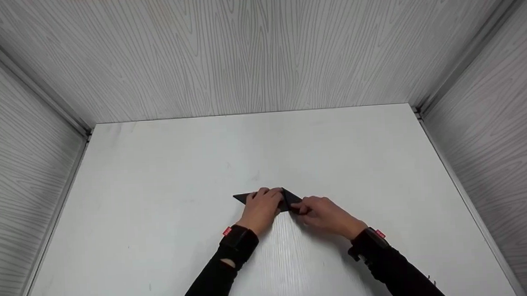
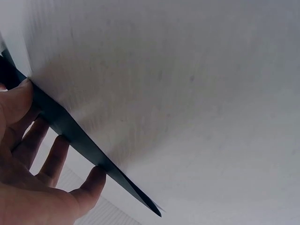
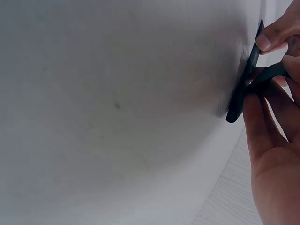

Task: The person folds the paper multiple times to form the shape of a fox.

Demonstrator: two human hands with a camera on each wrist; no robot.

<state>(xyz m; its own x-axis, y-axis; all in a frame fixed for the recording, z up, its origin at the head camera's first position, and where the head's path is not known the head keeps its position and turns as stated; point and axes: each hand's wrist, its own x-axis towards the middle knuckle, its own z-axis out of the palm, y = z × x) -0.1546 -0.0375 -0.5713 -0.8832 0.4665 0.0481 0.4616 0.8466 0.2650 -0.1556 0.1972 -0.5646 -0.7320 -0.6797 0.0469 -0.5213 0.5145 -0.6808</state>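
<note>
White table (image 1: 156,171), grey wood-grain walls (image 1: 258,53) at 9, 12 and 3 o'clock. Dark sheet (image 1: 285,204) is near mid-table, folded, partly hidden by the hands. One pointed corner sticks out toward 9, a peak shows at 12, and an edge or crease runs down between the hands; can't tell which. Left wrist view: sheet slants from 10 o'clock down to 6. Right wrist view: it sits between 2 and 3, with a flap bent away from the rest.

Left hand (image 1: 262,211) rests on the sheet at its 9 o'clock side, fingers spread wide, tips touching it. Right hand (image 1: 323,215), at about 4 o'clock, pinches the flap, thumb and fingers narrow on it. Hands are close together.

Further out: black straps (image 1: 239,244) with red tags (image 1: 380,234) on both wrists, then black sleeves (image 1: 207,286) leading off toward 7 and between 4 and 5.
</note>
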